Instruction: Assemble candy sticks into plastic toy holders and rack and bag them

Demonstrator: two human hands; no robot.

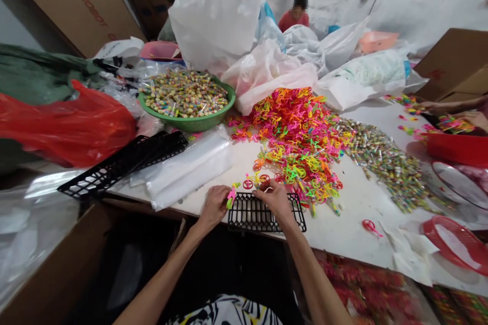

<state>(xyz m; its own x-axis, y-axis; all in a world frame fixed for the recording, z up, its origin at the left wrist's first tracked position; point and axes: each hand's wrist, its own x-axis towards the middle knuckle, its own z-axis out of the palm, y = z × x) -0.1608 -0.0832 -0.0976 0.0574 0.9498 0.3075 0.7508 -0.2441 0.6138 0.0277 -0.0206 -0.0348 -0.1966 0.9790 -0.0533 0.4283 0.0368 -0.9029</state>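
My left hand [215, 206] is shut on a small pink and yellow plastic piece [231, 198] just above the table's near edge. My right hand [275, 200] rests over a black plastic grid tray [267, 212], with its fingertips pinching a small red plastic wheel [264, 179]. Another red wheel [248, 184] lies between my hands. Beyond them spreads a large heap of neon plastic pieces [295, 147] in pink, orange, yellow and green. My hands partly hide the tray.
A co-worker's hands [453, 111] work at the right, beyond loose wrapped sweets [385, 170]. A green bowl of sweets [186, 99], stacked black trays [125, 162], a red bag [64, 127], white sacks [217, 10] and a red basket [453, 238] surround the white table [343, 223].
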